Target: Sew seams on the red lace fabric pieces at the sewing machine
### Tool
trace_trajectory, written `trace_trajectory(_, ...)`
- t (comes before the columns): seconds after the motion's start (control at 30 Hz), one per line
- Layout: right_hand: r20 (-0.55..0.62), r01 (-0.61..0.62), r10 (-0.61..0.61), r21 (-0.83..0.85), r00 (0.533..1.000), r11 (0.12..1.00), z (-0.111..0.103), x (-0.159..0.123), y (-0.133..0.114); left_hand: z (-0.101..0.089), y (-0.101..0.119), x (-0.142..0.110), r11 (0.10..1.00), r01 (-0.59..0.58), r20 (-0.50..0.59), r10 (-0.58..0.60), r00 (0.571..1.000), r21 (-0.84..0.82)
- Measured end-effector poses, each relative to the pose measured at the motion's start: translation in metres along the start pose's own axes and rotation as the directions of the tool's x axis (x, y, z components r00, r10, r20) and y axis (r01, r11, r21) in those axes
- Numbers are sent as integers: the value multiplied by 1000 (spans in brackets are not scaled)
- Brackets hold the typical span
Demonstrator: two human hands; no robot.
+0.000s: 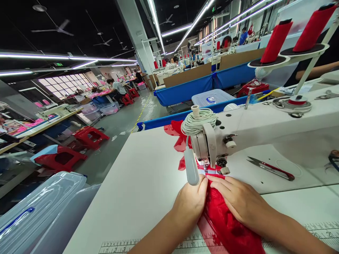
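Observation:
Red fabric (225, 215), partly sheer, runs from the table's front edge up under the needle of a white sewing machine (254, 120). My left hand (191, 197) grips the fabric's left edge, thumb and fingers pressed together just in front of the presser foot (206, 168). On the other side my right hand (234, 195) lies over the fabric, its fingers pressing and gathering it close to the needle. A grey lamp (191, 165) on the machine head hangs just above my left hand and hides part of the stitching area. More red cloth (180, 135) lies behind the needle.
Thread snips (271, 168) lie on the machine bed, right of my right hand. A ruler strip (119, 246) marks the table's front edge. Red thread cones (277, 41) stand at upper right. Clear lidded bins (42, 204) and red stools (90, 137) are on the left.

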State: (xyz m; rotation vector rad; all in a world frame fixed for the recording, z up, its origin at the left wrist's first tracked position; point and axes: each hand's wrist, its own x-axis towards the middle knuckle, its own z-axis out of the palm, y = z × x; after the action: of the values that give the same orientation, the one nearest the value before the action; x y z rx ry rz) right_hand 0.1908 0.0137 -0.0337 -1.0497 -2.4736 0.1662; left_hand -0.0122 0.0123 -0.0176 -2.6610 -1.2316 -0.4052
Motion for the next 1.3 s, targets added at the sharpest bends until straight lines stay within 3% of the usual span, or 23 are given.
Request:
trace_trajectory(0.1,4,-5,5,29,1000,1000,-1,1,0,0,3,-2,982,-82,-122,104,987,173)
trace_trajectory(0.2,-3,14,-14,13,1000,1000,-1,2,1,1,5,-2,969,-82,-161,121,980,233)
trace_trajectory(0.63,-39,-18,18,3,999,1000,-5,6,1,-1,7,2,948,-42,-115,82,990,316)
trace_trajectory(0.8,-27,-42,42,29,999,999,-6,10,1,-2,9,4,957,-18,-141,61,988,290)
trace_trajectory(0.93,-6,-60,60,49,998,997,-6,11,3,-1,7,6,958,-45,-99,75,992,282)
trace_trajectory(1.3,-13,-110,110,46,994,993,-1,9,2,-10,8,14,978,16,-65,-2,998,209)
